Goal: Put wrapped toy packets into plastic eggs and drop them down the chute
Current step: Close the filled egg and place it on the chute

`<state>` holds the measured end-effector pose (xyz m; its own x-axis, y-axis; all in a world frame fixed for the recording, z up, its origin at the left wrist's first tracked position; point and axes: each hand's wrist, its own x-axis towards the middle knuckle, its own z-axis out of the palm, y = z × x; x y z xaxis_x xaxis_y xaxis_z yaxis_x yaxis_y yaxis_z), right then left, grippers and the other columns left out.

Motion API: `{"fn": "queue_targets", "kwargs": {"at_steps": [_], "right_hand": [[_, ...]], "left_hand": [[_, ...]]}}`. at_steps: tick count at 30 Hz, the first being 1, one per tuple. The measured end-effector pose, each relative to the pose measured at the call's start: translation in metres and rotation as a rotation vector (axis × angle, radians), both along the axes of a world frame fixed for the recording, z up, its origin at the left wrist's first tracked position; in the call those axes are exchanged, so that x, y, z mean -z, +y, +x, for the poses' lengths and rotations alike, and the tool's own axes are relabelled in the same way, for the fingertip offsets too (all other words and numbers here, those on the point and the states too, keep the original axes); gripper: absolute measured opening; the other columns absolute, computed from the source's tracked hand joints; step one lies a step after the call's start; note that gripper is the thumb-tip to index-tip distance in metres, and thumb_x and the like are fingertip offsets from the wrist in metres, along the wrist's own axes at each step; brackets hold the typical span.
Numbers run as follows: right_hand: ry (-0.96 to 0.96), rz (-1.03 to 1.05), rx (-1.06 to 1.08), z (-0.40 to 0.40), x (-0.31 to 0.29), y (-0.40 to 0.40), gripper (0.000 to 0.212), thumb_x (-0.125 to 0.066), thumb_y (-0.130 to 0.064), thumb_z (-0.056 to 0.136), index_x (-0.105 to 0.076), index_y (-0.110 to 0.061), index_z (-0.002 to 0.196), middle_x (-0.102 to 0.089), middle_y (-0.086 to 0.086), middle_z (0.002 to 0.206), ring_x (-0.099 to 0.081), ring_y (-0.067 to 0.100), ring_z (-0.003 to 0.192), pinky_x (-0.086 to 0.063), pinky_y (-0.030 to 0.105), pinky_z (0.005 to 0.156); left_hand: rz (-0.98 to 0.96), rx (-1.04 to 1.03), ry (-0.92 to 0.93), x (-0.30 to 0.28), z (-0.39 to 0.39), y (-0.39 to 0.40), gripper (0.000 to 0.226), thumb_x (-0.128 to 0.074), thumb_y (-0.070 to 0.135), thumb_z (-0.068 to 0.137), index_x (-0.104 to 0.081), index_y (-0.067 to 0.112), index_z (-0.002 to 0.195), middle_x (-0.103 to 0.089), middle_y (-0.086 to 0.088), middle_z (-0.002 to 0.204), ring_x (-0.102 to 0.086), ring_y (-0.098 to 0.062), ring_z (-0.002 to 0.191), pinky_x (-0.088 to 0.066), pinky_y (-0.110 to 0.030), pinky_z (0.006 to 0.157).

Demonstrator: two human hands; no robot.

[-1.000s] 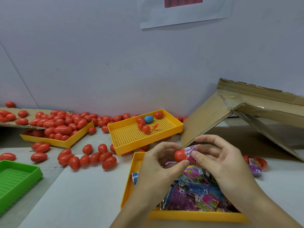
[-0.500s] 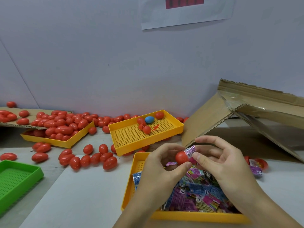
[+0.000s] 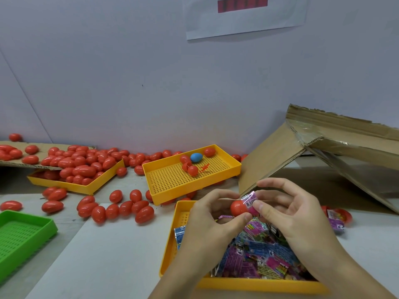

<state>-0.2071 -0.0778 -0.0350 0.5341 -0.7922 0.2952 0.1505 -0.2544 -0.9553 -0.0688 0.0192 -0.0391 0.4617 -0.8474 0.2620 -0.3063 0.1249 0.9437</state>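
Note:
My left hand [image 3: 212, 221] grips a red plastic egg half [image 3: 238, 207] between thumb and fingers. My right hand [image 3: 291, 214] pinches a pink wrapped toy packet [image 3: 250, 201] and holds it against the egg's open end. Both hands hover over a yellow tray [image 3: 259, 284] filled with several colourful wrapped packets [image 3: 259, 257]. The cardboard chute [image 3: 323, 152] slopes down at the right, close behind my right hand.
Another yellow tray [image 3: 170, 182] behind holds a blue egg [image 3: 196, 157] and a few red ones. Many red eggs [image 3: 121, 209] lie loose on the table and fill a left yellow tray [image 3: 86, 187]. A green tray [image 3: 23, 234] sits far left. An open red egg with a packet [image 3: 336, 216] lies at the right.
Hardly any change: my hands stay together on the egg and the packet, with slight finger shifts on the packet at the egg's opening.

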Motion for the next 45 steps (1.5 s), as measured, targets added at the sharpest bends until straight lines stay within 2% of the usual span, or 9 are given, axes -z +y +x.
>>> {"fn": "queue_targets", "kwargs": {"at_steps": [12, 16, 20, 24, 28, 32, 37, 40, 45], "right_hand": [[0.041, -0.037, -0.026, 0.001, 0.002, -0.001, 0.038, -0.074, -0.03, 0.067, -0.068, -0.028, 0.104, -0.076, -0.004, 0.094, -0.073, 0.013, 0.09, -0.059, 0.023, 0.072], [0.083, -0.097, -0.024, 0.001, 0.001, 0.001, 0.039, -0.073, -0.033, 0.07, -0.067, -0.028, 0.107, -0.076, -0.008, 0.098, -0.072, 0.009, 0.093, -0.059, 0.026, 0.077], [0.084, -0.171, -0.004, 0.003, -0.001, 0.007, 0.043, -0.072, -0.037, 0.069, -0.065, -0.035, 0.111, -0.073, -0.017, 0.104, -0.068, 0.003, 0.099, -0.056, 0.017, 0.08], [0.186, -0.341, 0.082, 0.005, -0.001, 0.013, 0.042, -0.066, -0.054, 0.067, -0.063, -0.046, 0.108, -0.065, -0.028, 0.108, -0.06, -0.002, 0.105, -0.058, 0.029, 0.071], [0.28, -0.516, 0.132, 0.008, 0.002, 0.015, 0.046, -0.059, -0.067, 0.065, -0.059, -0.05, 0.108, -0.06, -0.03, 0.108, -0.056, -0.004, 0.107, -0.049, 0.017, 0.074], [0.29, -0.568, 0.175, 0.008, 0.004, 0.014, 0.048, -0.067, -0.061, 0.068, -0.063, -0.041, 0.112, -0.061, -0.027, 0.101, -0.056, -0.003, 0.104, -0.045, 0.008, 0.078], [0.289, -0.587, 0.166, 0.008, 0.005, 0.014, 0.042, -0.076, -0.045, 0.074, -0.066, -0.033, 0.112, -0.061, -0.024, 0.101, -0.058, 0.0, 0.101, -0.046, 0.007, 0.074], [0.26, -0.566, 0.093, 0.007, 0.005, 0.015, 0.041, -0.081, -0.036, 0.074, -0.065, -0.037, 0.111, -0.061, -0.022, 0.104, -0.057, 0.0, 0.103, -0.045, 0.004, 0.069], [0.241, -0.536, 0.011, 0.006, 0.005, 0.015, 0.04, -0.081, -0.03, 0.073, -0.067, -0.036, 0.11, -0.059, -0.021, 0.107, -0.058, 0.002, 0.106, -0.046, 0.006, 0.071]], "left_hand": [[-0.018, 0.034, -0.025, 0.001, 0.0, 0.0, 0.028, -0.08, 0.031, 0.08, -0.07, 0.032, 0.106, -0.074, 0.014, 0.095, -0.071, -0.007, 0.095, -0.058, -0.021, 0.079], [-0.036, 0.062, 0.059, 0.001, 0.001, -0.001, 0.021, -0.07, 0.033, 0.085, -0.073, 0.029, 0.106, -0.077, 0.008, 0.098, -0.072, -0.013, 0.097, -0.06, -0.029, 0.084], [-0.037, 0.095, 0.229, 0.003, 0.006, -0.002, 0.031, -0.069, 0.034, 0.084, -0.072, 0.016, 0.11, -0.076, -0.002, 0.103, -0.073, -0.019, 0.1, -0.059, -0.03, 0.085], [-0.047, 0.09, 0.461, 0.005, 0.011, -0.004, 0.041, -0.07, 0.034, 0.082, -0.068, 0.008, 0.114, -0.076, -0.01, 0.103, -0.073, -0.024, 0.099, -0.06, -0.031, 0.085], [-0.014, 0.136, 0.524, 0.004, 0.01, -0.004, 0.037, -0.067, 0.029, 0.089, -0.066, 0.004, 0.116, -0.075, -0.018, 0.104, -0.073, -0.031, 0.101, -0.06, -0.034, 0.087], [0.019, 0.185, 0.522, 0.003, 0.008, -0.004, 0.042, -0.066, 0.031, 0.088, -0.063, 0.001, 0.117, -0.075, -0.019, 0.104, -0.073, -0.031, 0.1, -0.058, -0.04, 0.093], [0.051, 0.218, 0.563, 0.001, 0.008, -0.004, 0.044, -0.068, 0.032, 0.086, -0.062, 0.001, 0.117, -0.074, -0.02, 0.105, -0.073, -0.032, 0.1, -0.06, -0.035, 0.086], [0.069, 0.259, 0.587, 0.0, 0.008, -0.003, 0.043, -0.065, 0.034, 0.092, -0.064, 0.001, 0.119, -0.072, -0.024, 0.109, -0.071, -0.038, 0.102, -0.056, -0.046, 0.095], [0.075, 0.324, 0.553, -0.001, 0.007, -0.003, 0.034, -0.061, 0.031, 0.094, -0.071, 0.003, 0.112, -0.073, -0.025, 0.101, -0.073, -0.028, 0.089, -0.061, -0.031, 0.076]]}}
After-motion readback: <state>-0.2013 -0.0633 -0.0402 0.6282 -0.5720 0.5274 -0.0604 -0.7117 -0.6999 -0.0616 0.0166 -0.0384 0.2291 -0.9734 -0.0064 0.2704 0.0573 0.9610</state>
